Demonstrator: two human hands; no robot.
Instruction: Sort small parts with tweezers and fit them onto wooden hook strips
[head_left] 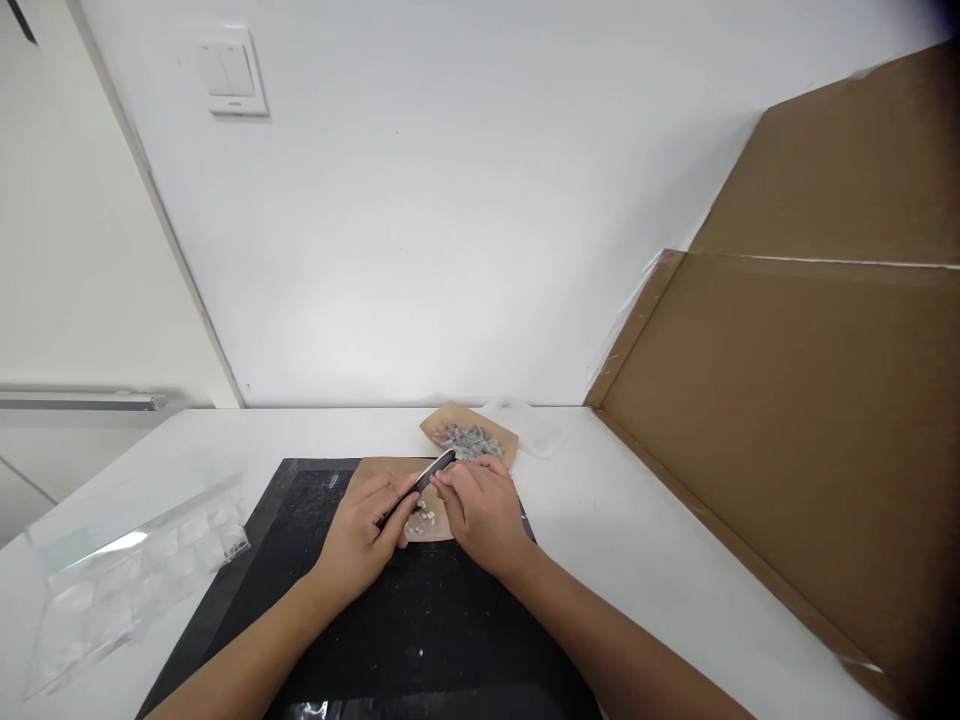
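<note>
My left hand [367,525] is closed around a slim black tool [433,471] with a pale upper edge; its exact kind is not clear. The tool slants up to the right, its far end close to my right hand [484,510]. Those right fingers are pinched together near the tool, and whatever they hold is too small or hidden to make out. Below both hands lies a brown paper tray [381,466], partly covered by them. Small whitish pieces [421,519] rest in it.
Behind my right hand, a second brown paper tray [448,412] holds many small greyish-green and reddish pieces. A black mat [420,630] lies on the white table [600,540]. At left is a clear compartment box [142,570] with its lid up. A cardboard panel [795,420] stands along the right.
</note>
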